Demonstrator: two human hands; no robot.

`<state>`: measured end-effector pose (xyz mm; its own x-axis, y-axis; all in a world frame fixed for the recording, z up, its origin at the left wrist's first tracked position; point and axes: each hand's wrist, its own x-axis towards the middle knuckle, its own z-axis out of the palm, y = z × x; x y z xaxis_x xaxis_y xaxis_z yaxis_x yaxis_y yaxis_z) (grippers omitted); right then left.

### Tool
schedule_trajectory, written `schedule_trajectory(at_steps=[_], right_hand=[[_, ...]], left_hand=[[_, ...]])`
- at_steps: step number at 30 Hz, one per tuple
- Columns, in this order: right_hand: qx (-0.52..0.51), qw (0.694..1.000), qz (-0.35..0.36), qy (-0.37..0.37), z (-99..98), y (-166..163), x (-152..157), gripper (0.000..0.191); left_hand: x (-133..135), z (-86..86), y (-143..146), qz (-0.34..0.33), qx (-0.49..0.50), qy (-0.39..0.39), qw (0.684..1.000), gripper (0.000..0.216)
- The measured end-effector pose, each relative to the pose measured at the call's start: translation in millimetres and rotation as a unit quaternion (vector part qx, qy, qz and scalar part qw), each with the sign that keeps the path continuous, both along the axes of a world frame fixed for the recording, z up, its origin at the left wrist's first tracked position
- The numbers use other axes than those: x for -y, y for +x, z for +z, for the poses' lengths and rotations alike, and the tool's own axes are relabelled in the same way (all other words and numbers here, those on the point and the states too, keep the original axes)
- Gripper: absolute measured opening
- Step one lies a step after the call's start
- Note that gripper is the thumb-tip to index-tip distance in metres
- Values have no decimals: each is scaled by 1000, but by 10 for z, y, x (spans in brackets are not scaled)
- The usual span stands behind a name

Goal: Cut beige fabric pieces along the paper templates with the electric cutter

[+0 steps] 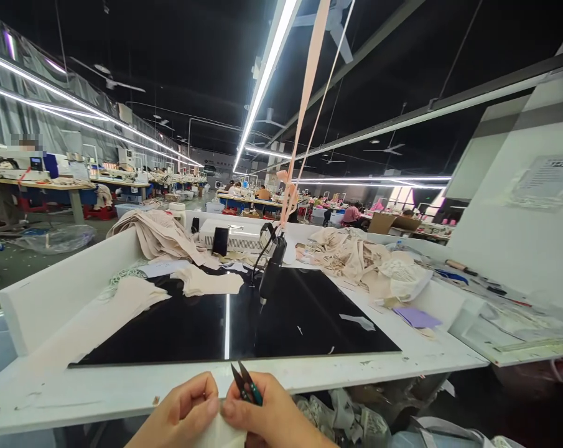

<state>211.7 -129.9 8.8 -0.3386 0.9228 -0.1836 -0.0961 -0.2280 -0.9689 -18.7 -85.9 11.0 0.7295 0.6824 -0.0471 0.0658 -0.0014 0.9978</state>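
Both my hands are at the bottom edge of the view, in front of a white worktable (122,386). My left hand (181,414) pinches a piece of white fabric (220,432) with closed fingers. My right hand (272,420) is closed too, gripping the same fabric and holding small thread snips (246,382) with green handles, blades pointing up. A black glossy panel (192,323) lies on the table just beyond my hands.
Piles of beige fabric (162,236) and lace pieces (360,255) lie at the back of the table. A black device hangs from a pink ribbon (304,106) over the panel. A white box (237,236) stands behind. More scraps (351,417) lie below the table. Other workers sit at distant tables.
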Motion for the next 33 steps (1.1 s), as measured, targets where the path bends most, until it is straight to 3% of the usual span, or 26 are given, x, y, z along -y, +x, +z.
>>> schedule_trajectory(at_steps=[7, 12, 21, 26, 33], right_hand=[[35, 999, -5, 7, 323, -276, 149, 100], [45, 998, -24, 28, 327, -357, 236, 96], [69, 997, -29, 35, 246, -396, 186, 96], [62, 997, -33, 20, 219, -388, 102, 96], [37, 997, -56, -42, 24, 79, -31, 94]], left_hand=[[159, -77, -133, 14, -26, 33, 999, 103], [169, -73, -245, 46, -74, 39, 995, 98], [196, -233, -367, 94, -44, -12, 994, 93], [244, -94, -430, 138, -31, -97, 985, 85], [160, 158, -279, 184, -5, -149, 972, 99]])
